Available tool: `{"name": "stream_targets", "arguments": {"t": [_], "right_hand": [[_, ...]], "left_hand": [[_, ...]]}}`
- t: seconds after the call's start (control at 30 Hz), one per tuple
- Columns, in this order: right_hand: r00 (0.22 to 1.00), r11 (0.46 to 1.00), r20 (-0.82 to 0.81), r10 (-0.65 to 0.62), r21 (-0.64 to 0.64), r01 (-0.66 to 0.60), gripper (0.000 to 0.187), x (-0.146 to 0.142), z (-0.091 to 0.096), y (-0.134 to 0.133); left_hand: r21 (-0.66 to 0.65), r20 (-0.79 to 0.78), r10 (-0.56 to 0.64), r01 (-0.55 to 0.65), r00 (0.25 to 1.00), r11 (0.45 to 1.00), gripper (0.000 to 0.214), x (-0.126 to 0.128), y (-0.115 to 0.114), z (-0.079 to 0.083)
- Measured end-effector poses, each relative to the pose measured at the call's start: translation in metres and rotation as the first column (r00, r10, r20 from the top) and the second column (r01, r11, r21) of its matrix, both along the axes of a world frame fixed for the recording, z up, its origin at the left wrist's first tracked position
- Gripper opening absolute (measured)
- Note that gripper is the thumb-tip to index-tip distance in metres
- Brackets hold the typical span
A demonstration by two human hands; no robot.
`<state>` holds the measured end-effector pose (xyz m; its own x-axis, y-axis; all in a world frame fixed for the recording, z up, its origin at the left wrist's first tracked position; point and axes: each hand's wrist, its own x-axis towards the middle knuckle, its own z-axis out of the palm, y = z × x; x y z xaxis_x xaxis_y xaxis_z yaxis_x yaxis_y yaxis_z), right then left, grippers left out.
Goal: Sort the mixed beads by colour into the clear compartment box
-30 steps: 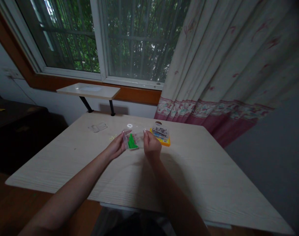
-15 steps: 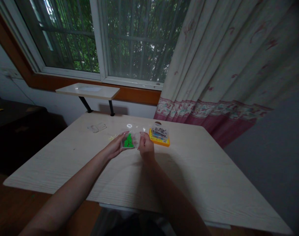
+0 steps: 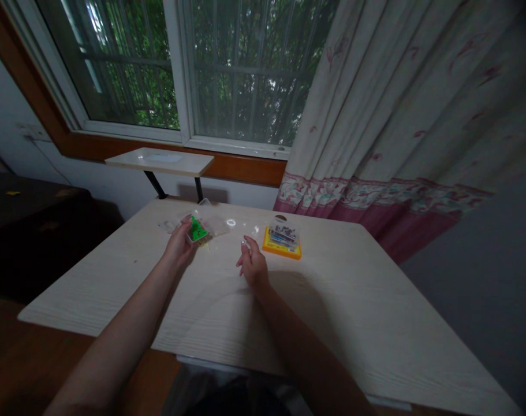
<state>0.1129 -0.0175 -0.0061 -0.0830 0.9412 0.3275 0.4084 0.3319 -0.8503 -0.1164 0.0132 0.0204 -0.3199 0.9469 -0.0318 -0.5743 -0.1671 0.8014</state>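
My left hand grips a small clear plastic box with green pieces inside, its clear lid hanging open to the right, just above the pale wooden table. My right hand hovers apart from the box, nearer the middle of the table, fingers loosely curled with nothing in them. A yellow-based clear box of small dark parts sits just right of my right hand.
A flat clear plastic piece lies on the table left of my left hand. A small shelf on black brackets juts out under the window. A curtain hangs at the right. A dark cabinet stands to the left.
My left hand has carried the green-filled box leftward and away from my right hand. My right hand has let go of it and now hangs free.
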Motion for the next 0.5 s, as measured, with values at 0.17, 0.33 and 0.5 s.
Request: {"name": "stream_targets", "arguments": {"t": [0.17, 0.33, 0.5], "right_hand": [[0.995, 0.999, -0.097, 0.019, -0.035, -0.023, 0.053, 0.002, -0.006, 0.005], [0.996, 0.998, -0.081, 0.044, -0.030, -0.046, 0.051, 0.002, -0.004, 0.003], [0.997, 0.998, -0.068, 0.049, -0.030, -0.051, 0.051, 0.002, -0.006, 0.004]], "left_hand": [[-0.020, -0.028, 0.144, -0.144, 0.989, 0.989, 0.040, -0.013, 0.007, -0.010], [0.003, -0.108, 0.168, -0.169, 0.980, 0.986, 0.049, -0.011, 0.010, -0.020], [0.038, -0.221, 0.159, -0.154, 0.962, 0.987, 0.059, -0.009, 0.014, -0.028]]}}
